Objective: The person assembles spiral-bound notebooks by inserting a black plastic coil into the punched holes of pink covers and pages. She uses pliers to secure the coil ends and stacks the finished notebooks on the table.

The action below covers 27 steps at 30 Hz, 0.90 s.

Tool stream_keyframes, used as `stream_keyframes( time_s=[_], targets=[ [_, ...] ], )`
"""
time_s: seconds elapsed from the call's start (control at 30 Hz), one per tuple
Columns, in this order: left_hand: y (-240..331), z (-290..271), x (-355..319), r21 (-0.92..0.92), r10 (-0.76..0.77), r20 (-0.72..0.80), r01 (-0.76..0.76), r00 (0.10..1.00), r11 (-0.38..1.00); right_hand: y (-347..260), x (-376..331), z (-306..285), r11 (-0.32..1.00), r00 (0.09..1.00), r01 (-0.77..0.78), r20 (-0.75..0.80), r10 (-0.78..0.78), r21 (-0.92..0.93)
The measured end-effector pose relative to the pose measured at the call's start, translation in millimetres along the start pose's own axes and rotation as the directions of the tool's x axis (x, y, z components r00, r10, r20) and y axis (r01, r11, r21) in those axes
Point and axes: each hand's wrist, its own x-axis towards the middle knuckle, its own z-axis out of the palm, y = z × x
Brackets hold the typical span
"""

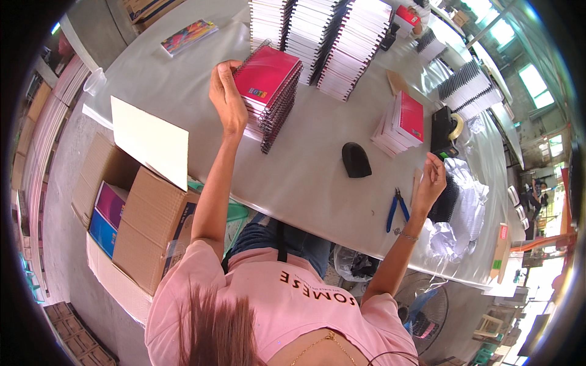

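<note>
My left hand [228, 100] is at the left edge of a red-covered spiral notebook [268, 70], its fingers closed against the side. That notebook tops a stack of spiral-bound notebooks [278, 116] with coils showing on the right side. My right hand [432, 177] is raised over the table's right part, fingers curled together; whatever they may hold is too small to make out. Close by it are blue-handled pliers [398, 209] and a black tape dispenser [444, 131] with a yellowish roll. Further in stands a stack of red-covered books [403, 122], whose binding I cannot tell.
A black mouse-shaped object [356, 160] lies mid-table. Tall stacks of bound pages [351, 49] rise behind. Crumpled white wrapping [467, 198] covers the right edge. An open cardboard box [152, 229] stands at left, with a colourful booklet [189, 37] beyond. Another person's hand [415, 18] shows far back.
</note>
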Motion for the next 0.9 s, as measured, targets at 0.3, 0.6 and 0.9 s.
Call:
stream_keyframes(
  time_s=[0.3,0.6,0.9],
  targets=[
    [-5.7,-11.2,0.9,0.127,0.135,0.007,-0.135,0.991,0.983,25.5,42.4,24.6,0.988,0.988,-0.154,0.026,0.154,0.017],
    [44.0,-43.1,-57.4,0.232,0.456,0.031,-0.45,0.89,0.862,26.8,64.4,38.6,0.931,0.925,-0.36,0.152,0.349,0.053],
    [75.9,-21.1,-126.6,-0.086,0.398,0.474,-0.408,0.786,0.909,24.3,57.1,43.3,0.99,0.991,-0.105,-0.076,0.112,0.091]
  ],
)
